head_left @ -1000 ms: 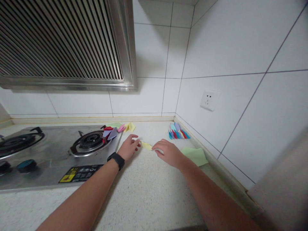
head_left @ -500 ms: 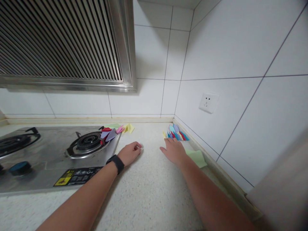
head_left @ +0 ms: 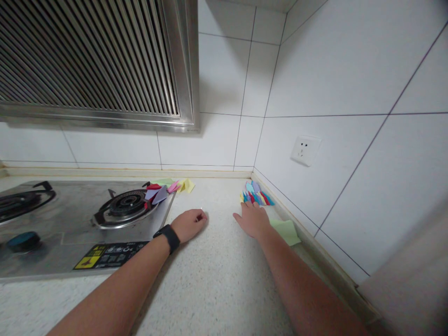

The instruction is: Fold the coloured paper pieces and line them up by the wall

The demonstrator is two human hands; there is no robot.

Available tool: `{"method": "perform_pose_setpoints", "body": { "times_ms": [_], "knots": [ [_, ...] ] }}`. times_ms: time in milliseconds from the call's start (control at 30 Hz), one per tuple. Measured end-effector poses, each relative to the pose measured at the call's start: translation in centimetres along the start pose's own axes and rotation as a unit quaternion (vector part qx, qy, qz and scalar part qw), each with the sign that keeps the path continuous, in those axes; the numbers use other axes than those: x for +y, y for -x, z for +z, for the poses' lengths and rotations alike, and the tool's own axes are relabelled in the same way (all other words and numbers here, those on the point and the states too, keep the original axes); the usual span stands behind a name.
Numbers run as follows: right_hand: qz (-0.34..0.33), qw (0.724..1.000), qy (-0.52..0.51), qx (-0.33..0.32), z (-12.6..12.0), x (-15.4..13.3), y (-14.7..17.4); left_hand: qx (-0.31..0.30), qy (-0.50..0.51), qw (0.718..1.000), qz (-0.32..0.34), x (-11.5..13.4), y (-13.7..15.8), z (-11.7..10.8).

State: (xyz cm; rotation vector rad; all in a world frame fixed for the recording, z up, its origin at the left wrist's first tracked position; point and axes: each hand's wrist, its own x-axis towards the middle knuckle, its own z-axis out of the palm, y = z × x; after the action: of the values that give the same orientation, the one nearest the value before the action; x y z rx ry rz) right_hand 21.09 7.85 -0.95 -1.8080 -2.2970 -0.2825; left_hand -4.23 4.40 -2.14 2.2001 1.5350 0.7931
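Observation:
My right hand (head_left: 252,219) reaches to the cluster of folded coloured papers (head_left: 257,198) by the right wall. Its fingers lie stretched against the near edge of the cluster, thumb out to the left. The papers are blue, red, yellow and lilac, standing close together in a row. A flat light-green paper sheet (head_left: 286,232) lies beside my right wrist. On the speckled counter rests my left hand (head_left: 190,224), fingers curled in, with nothing visible in them; a black watch band (head_left: 170,237) circles its wrist.
At the left a steel gas stove (head_left: 77,210) carries a burner (head_left: 128,205). Crumpled lilac papers (head_left: 159,195) and a yellow paper (head_left: 186,185) lie at its right corner. A range hood (head_left: 196,93) hangs above. A socket (head_left: 305,150) sits on the right wall.
My left hand has turned slightly and its fingers are curled in more. The yellow paper by my right fingertips has shifted slightly right, closer to the row.

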Motion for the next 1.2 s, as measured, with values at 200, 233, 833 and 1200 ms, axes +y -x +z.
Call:
{"method": "perform_pose_setpoints", "body": {
  "times_ms": [200, 233, 833, 1200],
  "knots": [
    [0.007, 1.0, 0.003, -0.004, 0.1, 0.1, -0.2, -0.002, -0.008, 1.0, 0.004, 0.2, 0.1, 0.0],
    [0.011, 1.0, 0.004, -0.005, 0.1, 0.1, -0.2, -0.001, -0.006, 1.0, 0.007, 0.2, 0.1, -0.1],
    [0.019, 0.999, -0.017, 0.024, -1.0, -0.4, 0.3, -0.013, -0.045, 0.998, 0.036, 0.5, 0.1, -0.2],
    [-0.321, 0.916, -0.235, 0.049, -1.2, -3.6, 1.9, 0.001, -0.135, 0.989, 0.055, 0.9, 0.2, -0.5]
  ]
}}
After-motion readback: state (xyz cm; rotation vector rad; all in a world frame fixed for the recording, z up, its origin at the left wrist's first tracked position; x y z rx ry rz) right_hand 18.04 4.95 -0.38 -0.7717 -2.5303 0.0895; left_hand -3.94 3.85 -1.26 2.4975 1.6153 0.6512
